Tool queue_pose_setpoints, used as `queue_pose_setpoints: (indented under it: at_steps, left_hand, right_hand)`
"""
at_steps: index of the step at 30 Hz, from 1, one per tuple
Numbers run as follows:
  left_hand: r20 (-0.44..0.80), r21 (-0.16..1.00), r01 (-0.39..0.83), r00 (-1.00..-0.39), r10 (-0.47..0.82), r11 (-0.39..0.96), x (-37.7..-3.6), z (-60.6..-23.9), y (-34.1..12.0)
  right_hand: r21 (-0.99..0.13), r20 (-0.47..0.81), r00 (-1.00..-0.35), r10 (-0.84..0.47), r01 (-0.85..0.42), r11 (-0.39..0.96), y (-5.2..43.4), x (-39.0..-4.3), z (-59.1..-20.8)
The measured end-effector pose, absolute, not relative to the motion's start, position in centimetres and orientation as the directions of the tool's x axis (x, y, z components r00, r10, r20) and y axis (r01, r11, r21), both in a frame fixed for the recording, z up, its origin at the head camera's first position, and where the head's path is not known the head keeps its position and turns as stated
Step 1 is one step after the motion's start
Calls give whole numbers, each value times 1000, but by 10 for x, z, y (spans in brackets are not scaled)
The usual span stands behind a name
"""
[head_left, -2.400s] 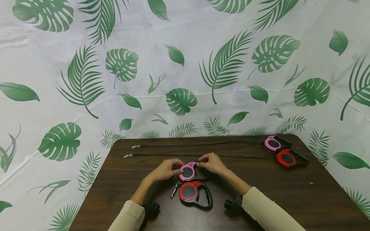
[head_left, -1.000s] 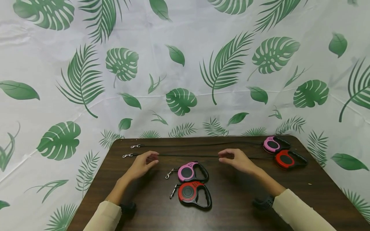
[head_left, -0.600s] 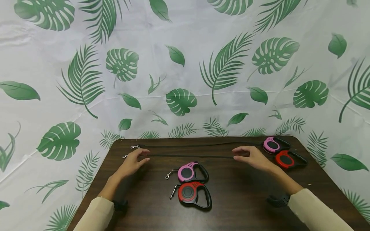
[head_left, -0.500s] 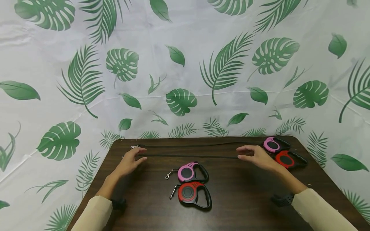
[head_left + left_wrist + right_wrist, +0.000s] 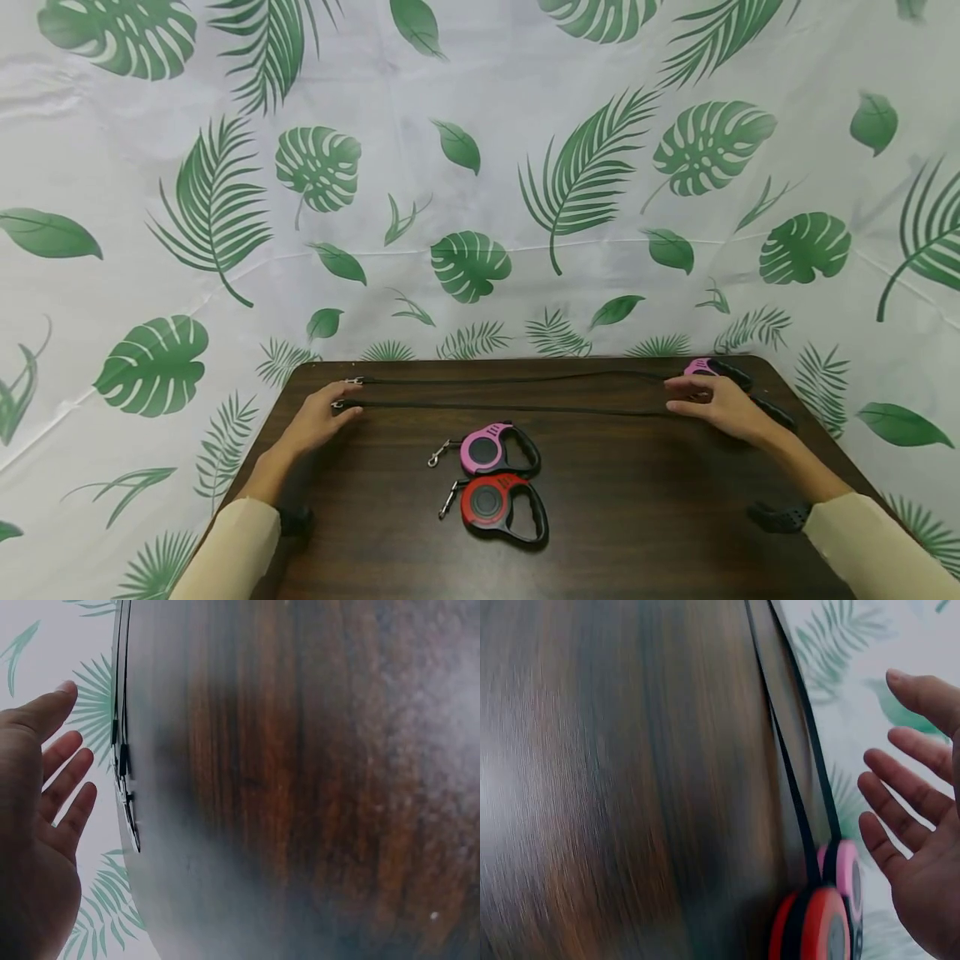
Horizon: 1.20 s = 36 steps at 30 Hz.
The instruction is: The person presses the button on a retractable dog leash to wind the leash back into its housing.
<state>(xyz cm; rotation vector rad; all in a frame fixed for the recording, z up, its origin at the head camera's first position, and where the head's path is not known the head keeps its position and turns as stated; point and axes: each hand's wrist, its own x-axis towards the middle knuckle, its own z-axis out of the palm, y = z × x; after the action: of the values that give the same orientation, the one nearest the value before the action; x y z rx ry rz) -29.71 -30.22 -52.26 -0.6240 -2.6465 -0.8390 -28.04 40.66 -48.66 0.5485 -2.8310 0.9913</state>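
Observation:
My left hand (image 5: 313,419) hovers by the metal snap hooks (image 5: 341,403) at the left ends of two stretched leash cords (image 5: 480,407). Its fingers are relaxed and hold nothing; the left wrist view shows them apart from the hooks (image 5: 129,802). At the right, my right hand (image 5: 716,404) is over two retractable dog leashes, covering most of the red one. In the right wrist view its loose fingers are bare, above the red leash (image 5: 817,926) and the pink leash (image 5: 847,874). Between the hands lie another pink leash (image 5: 483,450) and another red leash (image 5: 487,502).
The dark wooden table (image 5: 615,525) ends at a leaf-print cloth (image 5: 480,167) hanging behind it. Small snap hooks (image 5: 437,454) point left from the two middle leashes. A dark band with a camera (image 5: 780,517) sits on the right wrist.
Earlier both hands touched the middle pink leash. They have let go and spread apart, left hand to the hooks, right hand to the far leashes. The middle leashes stay put.

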Motion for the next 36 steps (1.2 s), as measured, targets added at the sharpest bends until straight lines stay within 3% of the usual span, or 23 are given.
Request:
queue_pose_setpoints:
  at_steps: [11, 17, 22, 36]
  left_hand:
    - [360, 462, 446, -884, 298, 766, -303, -524, -311]
    - [324, 459, 429, -896, 303, 778, -306, -529, -315]
    - [299, 459, 419, -903, 308, 783, -306, -532, -316]
    - [294, 456, 422, -903, 314, 784, -309, -535, -313]
  right_hand:
    - [-524, 175, -955, -240, -297, 798, 451, -281, -487]
    - [-563, 127, -973, -191, -229, 794, 471, -279, -485]
    - [-532, 112, -984, -139, -178, 828, 489, -282, -491]
    - [-478, 39, -999, -34, -49, 877, 512, -285, -502]
